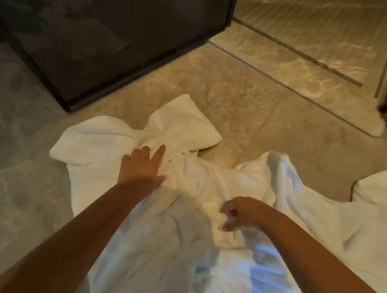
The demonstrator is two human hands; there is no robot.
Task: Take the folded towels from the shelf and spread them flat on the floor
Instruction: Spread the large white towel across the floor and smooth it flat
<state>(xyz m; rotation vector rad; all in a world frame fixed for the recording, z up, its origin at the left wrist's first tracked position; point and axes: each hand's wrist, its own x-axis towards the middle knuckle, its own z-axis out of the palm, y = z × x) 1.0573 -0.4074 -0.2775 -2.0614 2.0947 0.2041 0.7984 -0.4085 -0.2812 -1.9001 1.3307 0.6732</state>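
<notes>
White towels lie rumpled on the tiled floor. One towel (107, 142) spreads to the left with a corner pointing away from me. My left hand (141, 167) rests flat on it, fingers apart. A larger white towel (299, 217) covers the middle and right of the floor with many creases. My right hand (240, 214) pinches a fold of this towel between thumb and fingers. Another white towel corner (384, 187) shows at the far right edge. No shelf is in view.
A dark glass panel (109, 30) with a black frame stands at the upper left, its bottom edge close to the left towel. A raised stone threshold (303, 69) runs diagonally at the upper right. Beige floor tiles (251, 109) lie between them.
</notes>
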